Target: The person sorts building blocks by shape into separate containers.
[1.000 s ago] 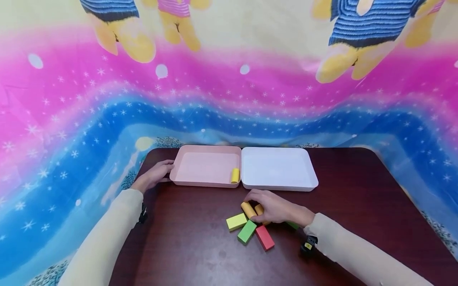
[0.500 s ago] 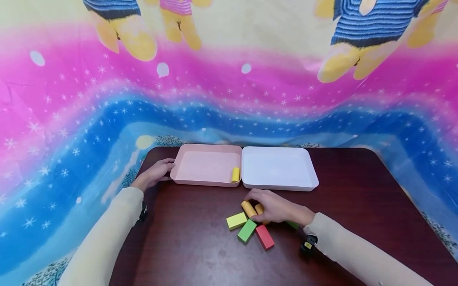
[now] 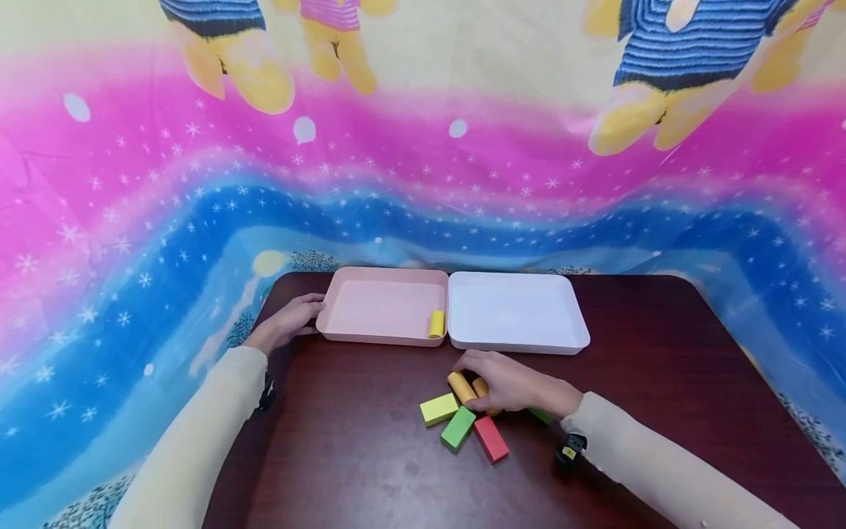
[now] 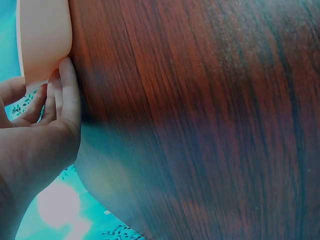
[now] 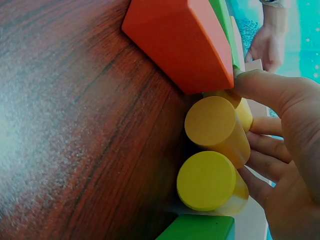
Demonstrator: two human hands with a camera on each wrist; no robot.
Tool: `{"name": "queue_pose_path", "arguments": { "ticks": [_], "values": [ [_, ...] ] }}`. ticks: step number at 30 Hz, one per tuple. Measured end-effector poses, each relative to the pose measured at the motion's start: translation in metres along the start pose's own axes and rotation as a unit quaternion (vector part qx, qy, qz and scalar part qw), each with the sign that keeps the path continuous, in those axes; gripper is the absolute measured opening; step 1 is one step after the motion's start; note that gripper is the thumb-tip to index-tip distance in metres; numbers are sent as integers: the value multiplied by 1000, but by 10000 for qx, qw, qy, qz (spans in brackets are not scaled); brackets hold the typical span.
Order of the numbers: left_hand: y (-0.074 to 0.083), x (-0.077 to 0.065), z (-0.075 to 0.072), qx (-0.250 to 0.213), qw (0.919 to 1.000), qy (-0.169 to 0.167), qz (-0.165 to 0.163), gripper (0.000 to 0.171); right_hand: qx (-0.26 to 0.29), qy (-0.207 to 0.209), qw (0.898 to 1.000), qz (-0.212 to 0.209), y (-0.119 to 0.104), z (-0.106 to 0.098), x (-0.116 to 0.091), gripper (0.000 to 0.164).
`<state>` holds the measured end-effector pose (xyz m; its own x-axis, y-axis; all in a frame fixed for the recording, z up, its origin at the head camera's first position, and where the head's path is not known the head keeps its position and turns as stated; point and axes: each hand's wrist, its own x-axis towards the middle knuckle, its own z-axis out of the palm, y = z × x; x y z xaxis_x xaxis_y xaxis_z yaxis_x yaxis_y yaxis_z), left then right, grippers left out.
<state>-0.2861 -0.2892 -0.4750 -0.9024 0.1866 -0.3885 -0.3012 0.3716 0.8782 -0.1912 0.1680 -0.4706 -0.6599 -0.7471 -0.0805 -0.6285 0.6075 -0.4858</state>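
Note:
My left hand (image 3: 289, 320) touches the left end of a pink tray (image 3: 380, 340), thumb near its front corner and fingers along the outer wall. A yellow cylinder (image 3: 436, 323) lies inside that tray at the right. My right hand (image 3: 510, 382) pinches an orange wooden cylinder (image 3: 460, 387) by its two ends among a cluster of toy blocks. Beneath the palm is a second orange cylinder (image 5: 210, 124), and beside it another yellow cylinder (image 5: 206, 181), hidden from the head view. A red block (image 3: 491, 439) and a green block (image 3: 458, 428) lie close to the right thumb.
A white tray (image 3: 518, 348) stands against the pink tray's right side. A yellow block (image 3: 439, 409) lies left of the cluster, and another green block (image 3: 541, 415) shows partly under the right wrist. A patterned cloth (image 3: 423, 169) hangs behind the dark wooden table (image 3: 344, 455).

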Motion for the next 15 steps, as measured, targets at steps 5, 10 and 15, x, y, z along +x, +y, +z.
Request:
{"name": "queue_pose_path", "arguments": {
  "ticks": [5, 10, 15],
  "values": [
    [1, 0, 1, 16, 10000, 33, -29, 58, -15, -28, 10000, -16, 0, 0, -1, 50],
    [1, 0, 2, 66, 10000, 34, -31, 58, 19, -23, 9999, -103, 1, 0, -2, 52],
    [0, 0, 1, 70, 10000, 43, -28, 59, 76, 53, 9999, -138, 2, 2, -3, 52]
  ]
}}
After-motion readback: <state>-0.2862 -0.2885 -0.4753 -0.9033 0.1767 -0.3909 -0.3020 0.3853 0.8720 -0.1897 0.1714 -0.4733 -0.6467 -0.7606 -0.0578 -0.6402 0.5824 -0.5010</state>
